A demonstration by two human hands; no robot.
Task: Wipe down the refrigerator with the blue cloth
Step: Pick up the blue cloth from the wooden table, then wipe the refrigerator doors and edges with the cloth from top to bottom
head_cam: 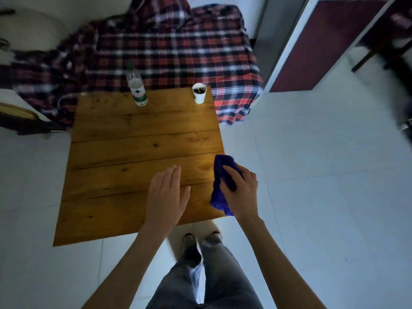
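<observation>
My right hand (240,192) grips the bunched blue cloth (219,197) above the right edge of the wooden table (124,152); part of the cloth hangs below my palm. My left hand (166,195) hovers flat with straight fingers over the table's near right part, holding nothing. At the upper right stands a tall dark-red panel with a white frame (321,43), which may be the refrigerator; I cannot tell for sure.
A plastic water bottle (137,85) and a white paper cup (199,93) stand at the table's far edge. Behind it lies a plaid-covered bed (167,45). A dark chair (24,121) sits at the left. White tiled floor (323,175) spreads to the right.
</observation>
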